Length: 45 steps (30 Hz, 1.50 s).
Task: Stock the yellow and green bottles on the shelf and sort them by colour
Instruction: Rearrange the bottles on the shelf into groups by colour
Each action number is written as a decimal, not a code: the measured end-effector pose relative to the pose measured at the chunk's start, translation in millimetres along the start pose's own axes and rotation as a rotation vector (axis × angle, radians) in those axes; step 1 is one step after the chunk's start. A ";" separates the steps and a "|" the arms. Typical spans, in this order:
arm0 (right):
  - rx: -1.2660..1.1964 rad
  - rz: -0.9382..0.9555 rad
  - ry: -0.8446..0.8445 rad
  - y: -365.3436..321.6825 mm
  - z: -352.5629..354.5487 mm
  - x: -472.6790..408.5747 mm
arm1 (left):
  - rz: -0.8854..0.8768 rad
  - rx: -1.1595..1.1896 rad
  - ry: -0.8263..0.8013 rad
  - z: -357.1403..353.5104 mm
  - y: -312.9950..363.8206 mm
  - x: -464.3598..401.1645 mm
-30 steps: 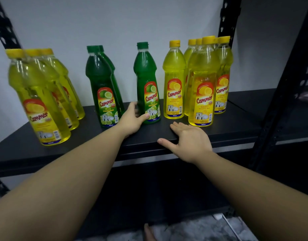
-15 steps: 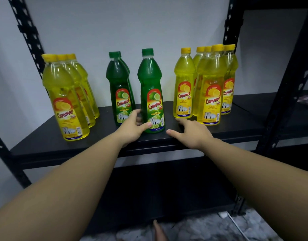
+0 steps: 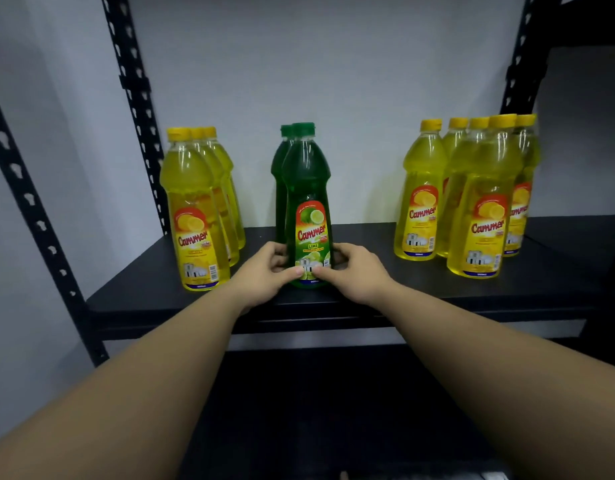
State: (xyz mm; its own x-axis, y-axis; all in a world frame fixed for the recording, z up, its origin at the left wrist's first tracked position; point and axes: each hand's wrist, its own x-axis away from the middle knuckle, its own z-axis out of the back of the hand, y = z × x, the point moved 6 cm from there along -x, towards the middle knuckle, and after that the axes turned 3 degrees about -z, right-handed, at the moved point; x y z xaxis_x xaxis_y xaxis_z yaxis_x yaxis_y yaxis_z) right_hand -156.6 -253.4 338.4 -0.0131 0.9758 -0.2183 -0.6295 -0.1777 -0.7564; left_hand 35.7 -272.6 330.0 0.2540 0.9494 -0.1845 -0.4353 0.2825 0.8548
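- Green liquid is being seen through the clear plastic of the front green bottle point(image 3: 308, 206), which is standing upright near the front edge of the black shelf point(image 3: 368, 292), with a second green bottle point(image 3: 280, 181) directly behind it and partly hidden.
- Both hands are being closed round the base of the front green bottle: the left hand point(image 3: 264, 275) is being wrapped on its left side and the right hand point(image 3: 354, 271) on its right, thumbs meeting across the lower label.
- Three yellow bottles point(image 3: 195, 216) are being kept in a row at the left of the shelf, well apart from the green pair; a larger yellow group point(image 3: 472, 202) is being kept at the right, also apart.
- Sorting is being judged as largely done by colour, though the yellow stock is being held in two separate clusters either side of the green.
- Handling is being judged as follows: the bottle appears full, so it is likely being borne as a fairly heavy item; the walls are probably stiff but slightly yielding, and the smooth plastic and glossy label may be slippery.
- A low grip is being judged sound for sliding, since the tall narrow form may tip if pushed high; for lifting, the waist below the shoulder is being recommended.
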 end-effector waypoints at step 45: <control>0.003 0.104 -0.007 -2.8 -27.2 -16.2 | -0.070 -0.082 0.236 27.7 -16.3 8.9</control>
State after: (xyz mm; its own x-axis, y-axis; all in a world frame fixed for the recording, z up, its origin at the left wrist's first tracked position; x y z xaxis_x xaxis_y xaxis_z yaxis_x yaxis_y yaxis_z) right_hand -133.5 -272.3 327.3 -0.0840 0.9529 -0.2913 -0.6265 -0.2778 -0.7282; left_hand 69.0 -272.5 327.8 0.0817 0.9302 -0.3579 -0.4945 0.3496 0.7958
